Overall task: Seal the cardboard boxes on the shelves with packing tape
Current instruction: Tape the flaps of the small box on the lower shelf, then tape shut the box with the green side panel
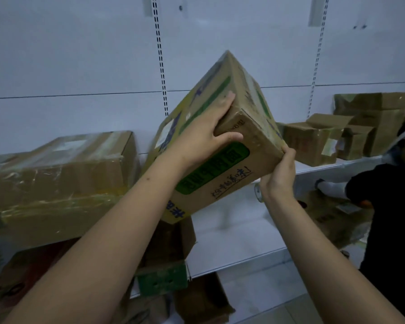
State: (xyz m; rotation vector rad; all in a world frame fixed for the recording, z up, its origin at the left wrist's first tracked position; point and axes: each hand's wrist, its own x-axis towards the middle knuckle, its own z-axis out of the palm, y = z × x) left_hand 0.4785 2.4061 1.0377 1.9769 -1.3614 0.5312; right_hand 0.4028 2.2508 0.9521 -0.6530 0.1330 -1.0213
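A printed cardboard box (216, 146) is held tilted in the air in front of the shelf (255, 232), one corner pointing up. It is grasped by the left hand (204, 134), fingers over the upper face, thumb on the side face. Its lower right corner is pinched by the right hand (278, 174) from below. A taped box (56, 174) is seen just left, opened boxes (351, 132) at right.

A brown cardboard box (220, 146) with green and blue print (flaps closed) is tilted corner-up above the shelf (243, 230). A larger box (56, 181), wrapped in glossy tape, sits to its left.
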